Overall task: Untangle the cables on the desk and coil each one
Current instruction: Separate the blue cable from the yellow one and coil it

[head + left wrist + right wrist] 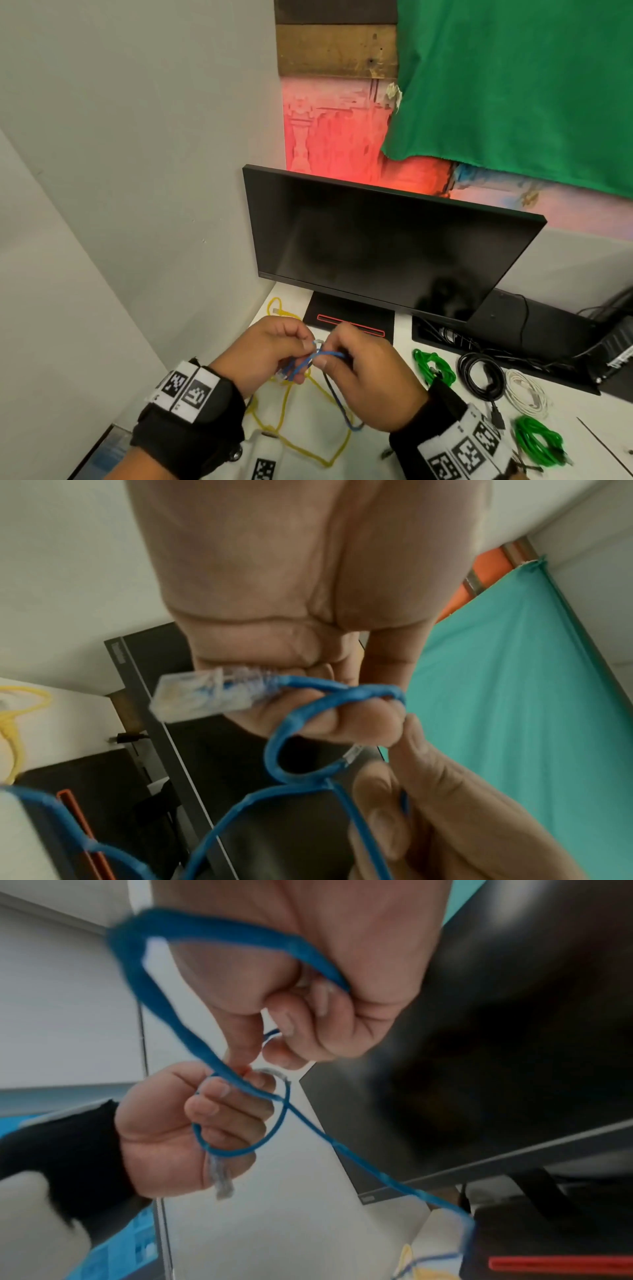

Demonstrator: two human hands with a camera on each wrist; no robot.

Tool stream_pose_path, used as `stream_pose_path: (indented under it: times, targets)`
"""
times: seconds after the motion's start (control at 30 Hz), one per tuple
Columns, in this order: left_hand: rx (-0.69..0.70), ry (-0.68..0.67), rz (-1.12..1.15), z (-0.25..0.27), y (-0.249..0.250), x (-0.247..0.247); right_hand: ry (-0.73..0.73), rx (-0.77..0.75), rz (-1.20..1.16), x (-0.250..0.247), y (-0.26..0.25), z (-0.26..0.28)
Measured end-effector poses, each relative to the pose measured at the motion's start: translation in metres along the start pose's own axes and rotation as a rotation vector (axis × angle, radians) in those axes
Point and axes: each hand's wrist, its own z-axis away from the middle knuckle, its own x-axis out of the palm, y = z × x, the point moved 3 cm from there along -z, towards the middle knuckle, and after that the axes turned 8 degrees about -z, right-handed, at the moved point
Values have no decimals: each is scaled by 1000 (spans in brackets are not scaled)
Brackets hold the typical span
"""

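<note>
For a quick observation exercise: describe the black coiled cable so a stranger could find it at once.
Start at the dark monitor on the white desk, then look down to the row of coiled cables on its right. The black cable lies between a green coil and a white coil; it is the only black coil there.

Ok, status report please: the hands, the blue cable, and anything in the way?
Left hand and right hand both pinch blue cable, small loop between them. Its tail crosses the loose yellow cable on the desk.
</note>
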Motion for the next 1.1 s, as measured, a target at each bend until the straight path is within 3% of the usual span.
stream_pose_path:
  times: [0.2,0.33,0.47,0.53,0.6,0.7,0.83,0.93,1.03,1.1]
  targets:
    - [-23,-98,-122,-2,1,6,-1,133,-200,1,22,-3]
    - [34,36,-463,-4,-2,5,77,187,-126,-6,33,-3]
    - [-16,78,-814,0,-8,6,96,257,-5,-5,41,0]
    - [-14,150,-874,2,-5,7,84,289,72,-3,41,0]
    - [-52,174,-652,1,-5,8,94,306,170,-1,41,-2]
    - [-118,72,-170,0,-8,11,131,327,268,-1,41,-5]
    - [-19,-25,-161,-1,-15,11,103,337,274,1,42,-7]
    - [4,-35,21,-5,-24,17,79,308,244,6,38,-6]
    - [27,62,136,-9,-29,17,130,272,150,5,34,-4]
    - [29,170,41,-11,-31,13,142,237,9,3,33,-1]
